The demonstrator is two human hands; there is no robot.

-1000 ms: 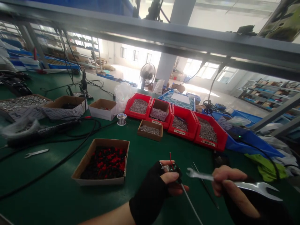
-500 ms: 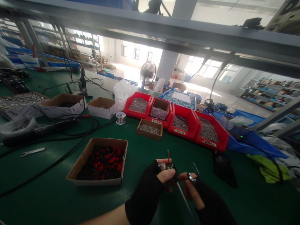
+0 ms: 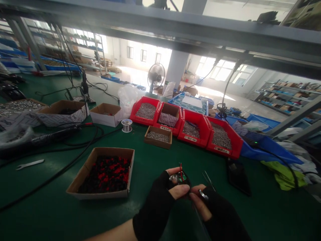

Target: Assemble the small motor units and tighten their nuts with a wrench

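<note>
My left hand (image 3: 160,201), in a black fingerless glove, pinches a small black part (image 3: 180,178) with a green board and a thin red wire sticking up from it. Close against it, my right hand (image 3: 215,212), also gloved, grips a silver wrench (image 3: 202,194); only the wrench's open end shows, next to the part. Both hands hover low over the green table (image 3: 150,160), just right of a cardboard box of red and black pieces (image 3: 105,172).
Red bins of small metal parts (image 3: 187,129) line the back, with a small cardboard box (image 3: 158,136) in front. A solder spool (image 3: 126,125), black cables (image 3: 62,140), a loose wrench (image 3: 30,164), tweezers (image 3: 208,179) and a black pouch (image 3: 237,174) lie about.
My right hand swung in from the right, bringing the wrench's end up to the part in my left hand. The long handle has dropped out of sight behind the hand.
</note>
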